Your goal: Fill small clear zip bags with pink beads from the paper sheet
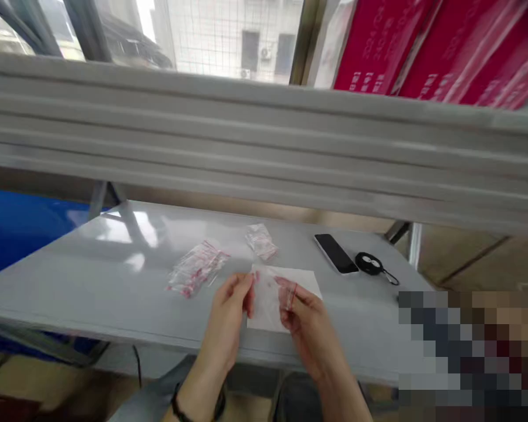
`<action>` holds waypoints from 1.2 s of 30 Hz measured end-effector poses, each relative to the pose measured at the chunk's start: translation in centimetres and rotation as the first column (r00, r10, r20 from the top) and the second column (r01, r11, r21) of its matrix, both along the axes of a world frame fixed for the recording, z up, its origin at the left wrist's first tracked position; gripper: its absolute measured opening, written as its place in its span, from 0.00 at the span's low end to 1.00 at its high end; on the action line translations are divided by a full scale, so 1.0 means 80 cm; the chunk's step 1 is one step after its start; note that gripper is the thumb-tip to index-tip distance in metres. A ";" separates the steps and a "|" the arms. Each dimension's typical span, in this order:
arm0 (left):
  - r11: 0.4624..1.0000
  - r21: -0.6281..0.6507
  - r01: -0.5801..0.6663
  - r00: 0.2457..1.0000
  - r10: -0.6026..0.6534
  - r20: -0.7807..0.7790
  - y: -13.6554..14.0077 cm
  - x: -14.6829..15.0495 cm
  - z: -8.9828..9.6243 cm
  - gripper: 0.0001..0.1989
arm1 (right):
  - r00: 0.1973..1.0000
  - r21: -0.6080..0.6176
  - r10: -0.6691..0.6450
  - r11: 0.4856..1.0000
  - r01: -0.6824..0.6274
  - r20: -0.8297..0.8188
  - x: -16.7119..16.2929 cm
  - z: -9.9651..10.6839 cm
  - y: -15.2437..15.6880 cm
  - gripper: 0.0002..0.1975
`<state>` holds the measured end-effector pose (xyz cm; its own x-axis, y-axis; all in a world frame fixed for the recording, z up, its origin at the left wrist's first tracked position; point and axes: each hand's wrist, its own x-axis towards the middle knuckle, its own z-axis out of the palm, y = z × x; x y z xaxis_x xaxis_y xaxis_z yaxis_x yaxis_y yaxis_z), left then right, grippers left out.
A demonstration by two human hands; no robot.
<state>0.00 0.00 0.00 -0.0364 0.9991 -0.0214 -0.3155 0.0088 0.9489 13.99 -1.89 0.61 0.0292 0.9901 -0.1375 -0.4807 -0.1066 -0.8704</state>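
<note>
At the bench's near edge, left hand (229, 305) and right hand (300, 319) both pinching a small clear bag (268, 293) above a white sheet (305, 278), apparently to spread it, with bag piles (197, 266) toward the middle, phone (335, 253) toward the far right corner.

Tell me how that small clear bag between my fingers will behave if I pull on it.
The small clear bag, pinched between left hand and right hand, looks like thin film: probably floppy and very light. Its glossy surface may slip. The pile of bags would likely scatter if pushed.
</note>
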 end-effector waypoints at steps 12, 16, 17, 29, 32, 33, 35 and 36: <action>0.999 -0.047 -0.016 0.980 0.025 0.198 -0.008 -0.001 0.008 0.12 | 0.997 -0.016 -0.055 0.998 0.054 -0.052 -0.007 -0.001 -0.003 0.18; 0.990 -0.122 0.076 0.858 -0.003 0.513 -0.015 0.019 0.011 0.12 | 0.991 -0.015 -0.111 0.994 0.110 -0.071 -0.019 -0.004 -0.002 0.17; 0.984 -0.140 0.106 0.814 -0.005 0.581 -0.016 0.024 0.011 0.12 | 0.992 0.001 -0.112 0.994 0.113 -0.056 -0.022 -0.004 -0.003 0.15; 0.975 -0.215 0.063 0.582 0.139 0.801 -0.021 0.029 0.015 0.15 | 0.995 0.022 -0.092 0.996 0.091 0.029 -0.056 -0.013 -0.010 0.17; 0.969 -0.240 0.052 0.577 0.166 0.799 -0.024 0.034 0.015 0.17 | 0.996 0.003 -0.071 0.997 0.071 0.060 -0.056 -0.011 -0.010 0.16; 0.966 -0.252 0.052 0.591 0.174 0.788 -0.024 0.036 0.016 0.18 | 0.996 -0.011 -0.058 0.998 0.059 0.071 -0.056 -0.009 -0.010 0.16; 0.963 -0.268 0.026 0.631 0.192 0.751 -0.023 0.037 0.019 0.21 | 0.995 -0.040 -0.042 0.998 0.045 0.087 -0.058 -0.006 -0.012 0.17; 0.963 -0.271 0.001 0.656 0.204 0.727 -0.022 0.036 0.021 0.21 | 0.995 -0.047 -0.036 0.998 0.041 0.091 -0.059 -0.005 -0.013 0.17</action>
